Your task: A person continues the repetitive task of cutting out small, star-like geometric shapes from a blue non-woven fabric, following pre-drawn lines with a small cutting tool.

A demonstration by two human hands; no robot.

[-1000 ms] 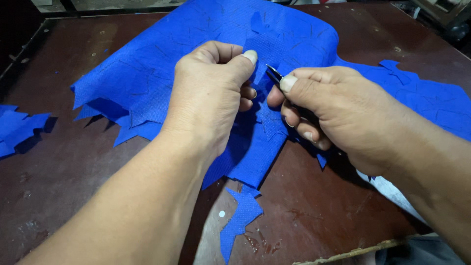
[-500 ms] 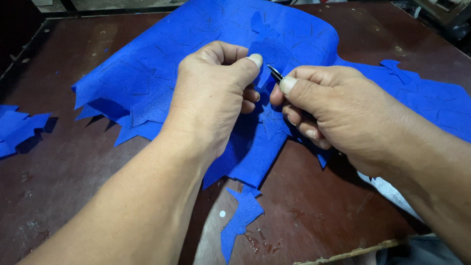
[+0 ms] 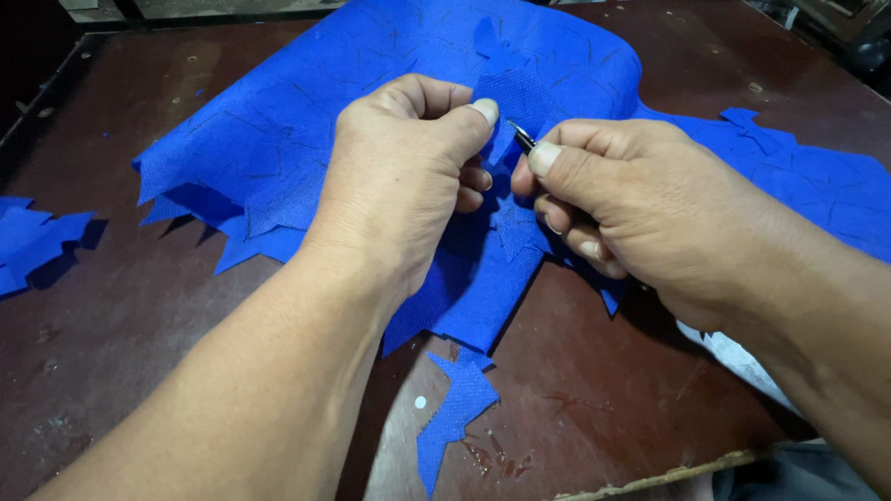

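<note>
A large sheet of blue woven fabric (image 3: 278,130), marked with dark lines and jagged at its cut edges, lies across a dark brown table (image 3: 139,306). My left hand (image 3: 399,176) pinches a fold of this fabric between thumb and fingers. My right hand (image 3: 631,204) grips a small dark-bladed cutting tool (image 3: 522,136), its tip poking out above the thumb and touching the fabric right beside my left thumb. Most of the tool is hidden inside my fist.
A jagged blue offcut (image 3: 455,408) lies near the table's front edge. More blue scraps (image 3: 32,241) sit at the far left. The fabric continues to the right (image 3: 817,186). A white strip (image 3: 742,357) shows under my right forearm.
My left thumb has shifted slightly up and right on the fabric fold, closer to the tool tip. My right hand stays almost still.
</note>
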